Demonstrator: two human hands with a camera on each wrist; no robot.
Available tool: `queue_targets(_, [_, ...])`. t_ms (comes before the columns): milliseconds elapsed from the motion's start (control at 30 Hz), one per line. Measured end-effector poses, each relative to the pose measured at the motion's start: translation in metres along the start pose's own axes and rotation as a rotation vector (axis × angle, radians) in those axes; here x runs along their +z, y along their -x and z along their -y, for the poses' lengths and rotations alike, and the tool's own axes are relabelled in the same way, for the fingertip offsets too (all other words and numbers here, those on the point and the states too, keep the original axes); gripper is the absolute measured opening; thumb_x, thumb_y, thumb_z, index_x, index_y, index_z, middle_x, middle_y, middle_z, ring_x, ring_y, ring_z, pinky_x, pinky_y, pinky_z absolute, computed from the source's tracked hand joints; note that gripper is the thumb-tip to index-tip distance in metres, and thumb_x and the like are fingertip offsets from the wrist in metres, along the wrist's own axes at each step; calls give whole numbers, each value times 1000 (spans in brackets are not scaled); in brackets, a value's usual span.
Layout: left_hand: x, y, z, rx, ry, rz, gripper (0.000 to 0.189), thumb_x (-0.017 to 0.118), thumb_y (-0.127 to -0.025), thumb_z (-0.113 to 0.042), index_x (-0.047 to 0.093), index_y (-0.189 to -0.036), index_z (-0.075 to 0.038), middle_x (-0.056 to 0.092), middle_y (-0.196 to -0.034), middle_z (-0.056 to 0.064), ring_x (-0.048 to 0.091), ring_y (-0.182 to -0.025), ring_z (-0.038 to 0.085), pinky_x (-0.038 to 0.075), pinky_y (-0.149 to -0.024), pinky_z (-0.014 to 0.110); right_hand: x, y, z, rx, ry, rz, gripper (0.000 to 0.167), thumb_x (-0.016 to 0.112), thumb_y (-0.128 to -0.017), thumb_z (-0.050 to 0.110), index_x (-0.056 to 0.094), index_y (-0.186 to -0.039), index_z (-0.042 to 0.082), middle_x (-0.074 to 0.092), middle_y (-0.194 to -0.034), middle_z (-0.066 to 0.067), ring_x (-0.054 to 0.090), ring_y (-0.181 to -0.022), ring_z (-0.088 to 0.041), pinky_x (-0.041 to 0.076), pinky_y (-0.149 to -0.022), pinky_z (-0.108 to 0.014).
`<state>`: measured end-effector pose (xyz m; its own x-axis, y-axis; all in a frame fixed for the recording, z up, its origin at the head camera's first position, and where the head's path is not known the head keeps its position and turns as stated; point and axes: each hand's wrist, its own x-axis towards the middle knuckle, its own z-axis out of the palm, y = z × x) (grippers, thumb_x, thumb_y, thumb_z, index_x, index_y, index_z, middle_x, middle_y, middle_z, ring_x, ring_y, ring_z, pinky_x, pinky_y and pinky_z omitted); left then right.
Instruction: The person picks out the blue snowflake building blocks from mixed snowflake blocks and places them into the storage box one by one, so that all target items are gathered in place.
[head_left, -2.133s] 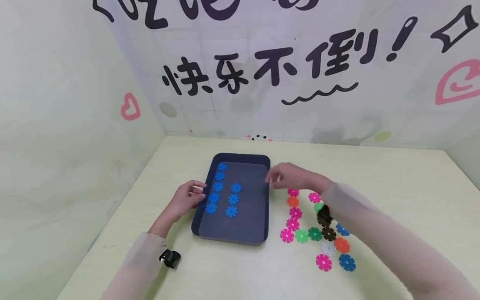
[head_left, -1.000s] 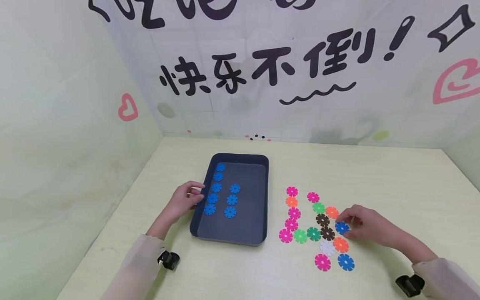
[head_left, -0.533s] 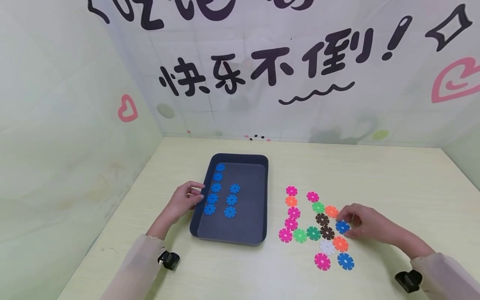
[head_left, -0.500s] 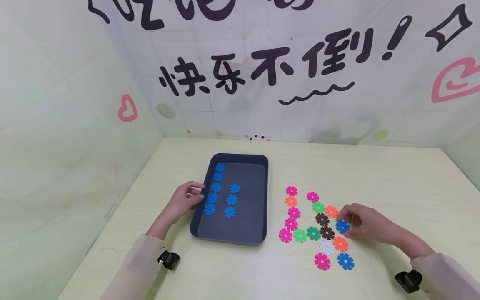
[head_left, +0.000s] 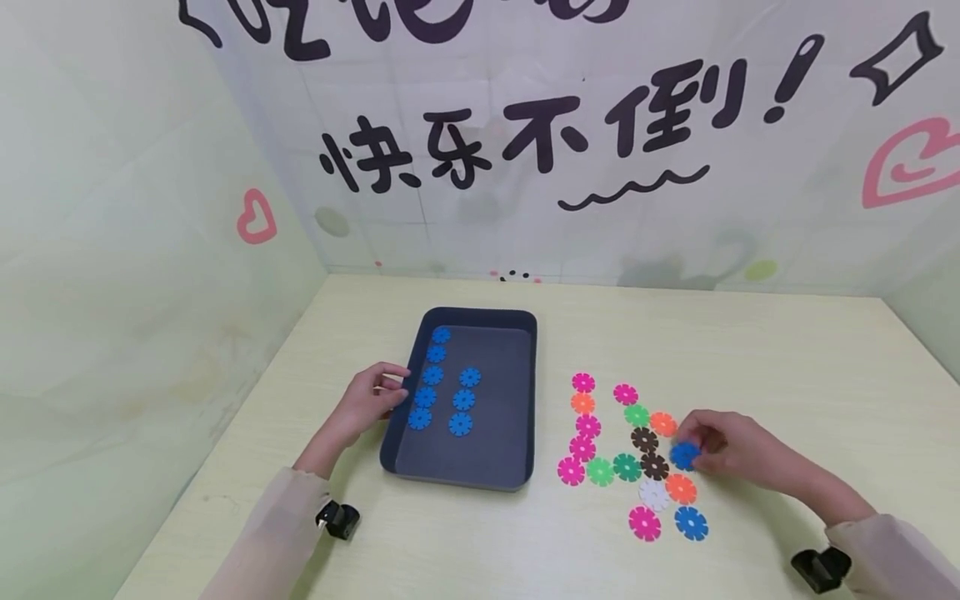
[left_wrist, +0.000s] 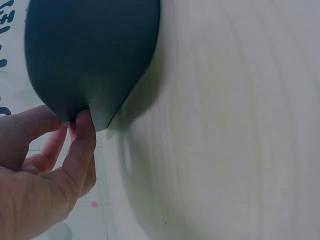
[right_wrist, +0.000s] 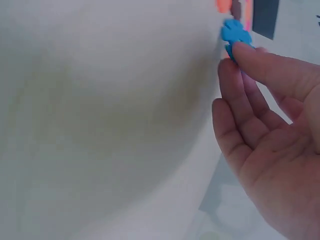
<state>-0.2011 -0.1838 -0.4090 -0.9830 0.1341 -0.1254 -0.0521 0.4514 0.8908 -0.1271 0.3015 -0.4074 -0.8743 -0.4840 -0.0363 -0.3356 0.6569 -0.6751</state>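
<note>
A blue snowflake disc (head_left: 684, 456), slotted around its edge, is pinched between the thumb and fingers of my right hand (head_left: 731, 450). The right wrist view shows that same blue disc (right_wrist: 235, 33) tilted up at the fingertips. My left hand (head_left: 367, 400) holds the left side of a dark grey tray (head_left: 498, 450), thumb and fingers curled at its wall. Inside the tray lie blue discs: a long column along the left side, with a short column of blue discs (head_left: 463, 400) to its right.
Right of the tray, several loose discs lie on the pale table (head_left: 720, 342): pink (head_left: 571, 471), orange (head_left: 681, 488), light green (head_left: 600, 472), dark green (head_left: 627, 467), brown (head_left: 655, 466) and white (head_left: 654, 495). Another blue disc (head_left: 692, 523) lies nearest the front. A printed cloth wall (head_left: 480, 225) stands behind.
My right hand has moved from the tray's right edge to the loose discs, and has now pinched and tilted up a blue disc there. My left hand stays at the tray.
</note>
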Motion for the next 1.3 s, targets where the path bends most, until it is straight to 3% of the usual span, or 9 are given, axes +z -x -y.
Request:
queue_targets(233, [0,0,0,3,7,2,29,55,-90,0,52,-118,2,53,-96,15,55,-80,28,50,-66,34,-7,-13,23,-136,58,-48,21,68,-77,-1,65,-97,6,61,-88,4,54,-74,-6,50,-66,-21])
queue_targets(300, [0,1,0,3,8,3,29,55,-90,0,52,-119,2,53,-96,15,55,-80,28,50,-67,35,-7,-21,36,-140,59,-44,21,68,-78,1,65,-99,5,61,-90,4,55,-75,-6,50,-67,-21])
queue_targets(500, [-1,1,0,3,9,-1,29,55,-90,0,52,-119,2,53,-95,15,55,-79,29,50,-66,34,-1,-56,73,-156,36,-8,21,67,-81,2,66,-101,6,60,-91,4,56,-80,-10,50,-71,-25])
queue_targets(733, [-1,1,1,9,1,-2,29,55,-89,0,53,-118,1,52,-93,13,54,-77,27,50,-65,33,11,-109,101,-231,-21,-15,22,65,-82,2,67,-104,4,63,-94,0,59,-84,-14,50,-76,-30])
queue_targets(967, [0,0,2,12,2,-1,28,55,-89,0,53,-117,1,52,-92,13,53,-75,25,49,-64,32,23,-161,127,-270,-160,-55,20,61,-85,0,67,-104,3,64,-102,-5,59,-93,-19,48,-81,-33])
queue_targets(1167, [0,1,2,11,-4,-4,29,55,-89,0,53,-118,1,52,-93,13,54,-75,25,49,-63,32,32,-204,141,-217,-363,-116,20,59,-88,2,66,-107,2,63,-105,-9,59,-95,-20,48,-83,-32])
queue_targets(1300, [0,0,2,10,-4,-3,29,55,-89,-1,53,-118,1,52,-94,14,54,-75,25,49,-63,32,39,-226,146,-158,-427,-158,21,58,-89,4,66,-108,2,62,-103,-9,57,-89,-21,49,-79,-35])
